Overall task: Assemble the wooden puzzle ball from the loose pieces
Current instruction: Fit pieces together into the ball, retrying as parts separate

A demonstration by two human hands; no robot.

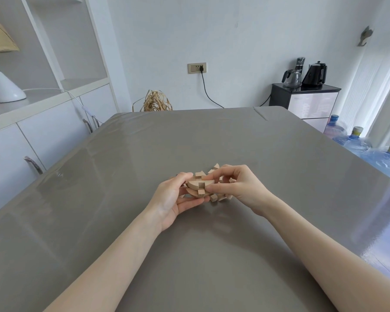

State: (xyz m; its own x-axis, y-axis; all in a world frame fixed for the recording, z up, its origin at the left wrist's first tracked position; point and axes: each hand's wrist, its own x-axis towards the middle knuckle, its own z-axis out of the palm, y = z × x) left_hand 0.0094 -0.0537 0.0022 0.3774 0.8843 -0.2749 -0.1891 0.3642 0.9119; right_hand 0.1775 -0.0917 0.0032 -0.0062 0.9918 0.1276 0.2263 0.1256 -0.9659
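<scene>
Wooden puzzle pieces (214, 194) lie in a small heap near the middle of the grey table (212, 136), and both hands work right over that heap, probably so that the next part is always within reach. The left hand (173, 199) cups a partial assembly (199, 188) of two stacked half-disc parts with a block slotted across them; its fingers curl under and its thumb presses from the side, which looks like a way to keep the joints from sliding apart. The right hand (239, 184) closes thumb and forefinger on the right end of that same assembly, seemingly steadying or seating the upper half-disc. Several loose wedges (213, 168) show just behind the fingers, and more peek out under the right palm, which hides how many remain. Judging by that, the ball is at an early stage. Nothing else sits on the table. A lamp (2, 84), a cabinet with kettles (304, 102) and water bottles (356, 143) stand well apart, clear of the work.
</scene>
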